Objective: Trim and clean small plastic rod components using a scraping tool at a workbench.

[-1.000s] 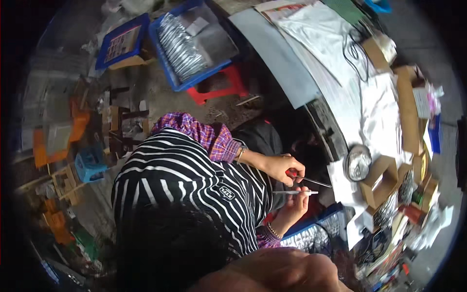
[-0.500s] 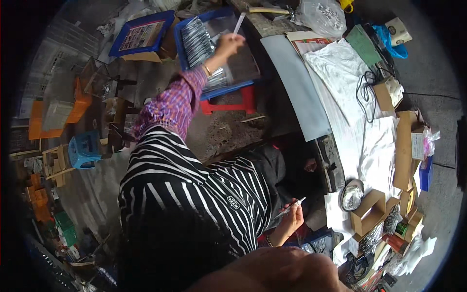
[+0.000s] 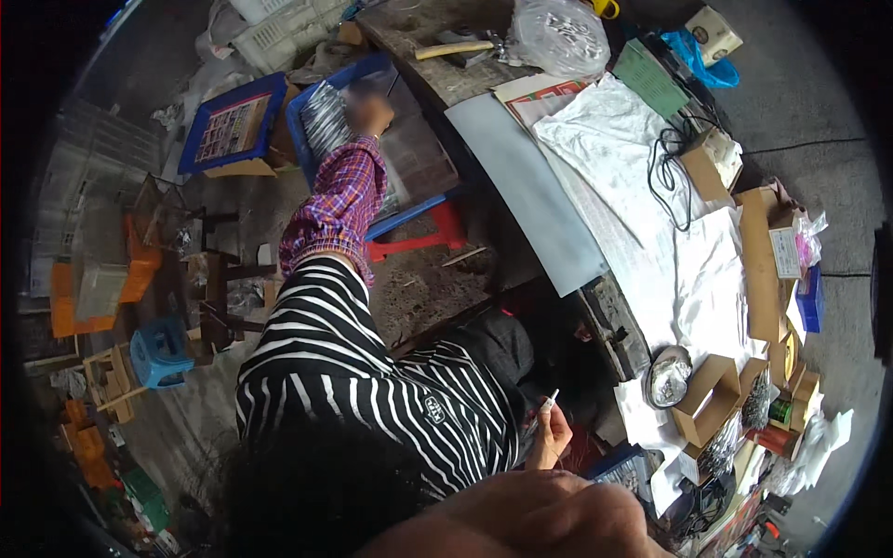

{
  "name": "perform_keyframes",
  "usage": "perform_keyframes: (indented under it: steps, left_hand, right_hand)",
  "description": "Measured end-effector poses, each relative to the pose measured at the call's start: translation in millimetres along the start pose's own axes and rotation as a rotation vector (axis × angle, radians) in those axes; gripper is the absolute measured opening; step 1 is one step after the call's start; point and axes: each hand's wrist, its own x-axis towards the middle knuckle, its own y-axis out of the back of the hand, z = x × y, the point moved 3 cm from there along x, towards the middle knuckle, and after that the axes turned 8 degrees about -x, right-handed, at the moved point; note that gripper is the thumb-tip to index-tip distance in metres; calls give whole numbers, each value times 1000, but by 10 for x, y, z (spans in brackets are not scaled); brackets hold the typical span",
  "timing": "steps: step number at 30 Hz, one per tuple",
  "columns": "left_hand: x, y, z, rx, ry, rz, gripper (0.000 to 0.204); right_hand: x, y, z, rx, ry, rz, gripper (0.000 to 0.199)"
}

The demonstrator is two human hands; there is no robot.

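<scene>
With my left hand [image 3: 372,112] stretched far out over the blue crate [image 3: 414,216] of silvery strips [image 3: 327,130], its grip too blurred to tell, the right hand [image 3: 551,437], nearer the desk [image 3: 609,321] edge, pinches a thin rod [image 3: 550,401] pointing up.

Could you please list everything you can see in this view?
crate: one, blue, upper left, holds metal strips
stool: one, red, under the crate
tray: one, blue, left of the crate
hammer: one, wooden handle, top bench
bag: one, clear, top
sheet: one, grey, centre
cloth: white, right of the sheet
cable: black, on the cloth
boxes: several, cardboard, right
bowl: one, metal, beside the boxes
co-worker: striped shirt; one hand at the crate, the other holding a stick
forearm: own, lower edge; hands out of view
</scene>
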Motion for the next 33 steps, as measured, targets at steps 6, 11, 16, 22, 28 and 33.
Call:
perform_keyframes:
  steps: [6,11,16,22,28,33]
  left_hand:
    - [-19,-102,-3,185,42,89,25]
    - [-86,-86,82,272,-15,89,28]
    - [154,-18,-172,184,-70,90,31]
    - [-41,195,-27,-66,-206,-1,38]
    - [-350,659,-147,-412,-445,-3,28]
    - [-1736,465,589,-545,-463,-484,19]
  right_hand:
    - [36,-19,-24,-40,-14,1,23]
    - [64,-63,-47,-25,-43,-17,23]
    - [89,-51,-65,5,-11,-20,25]
    - [-8,1,55,76,37,12,28]
    - [-11,81,187,100,47,0,31]
    - [32,56,48,127,122,-4,36]
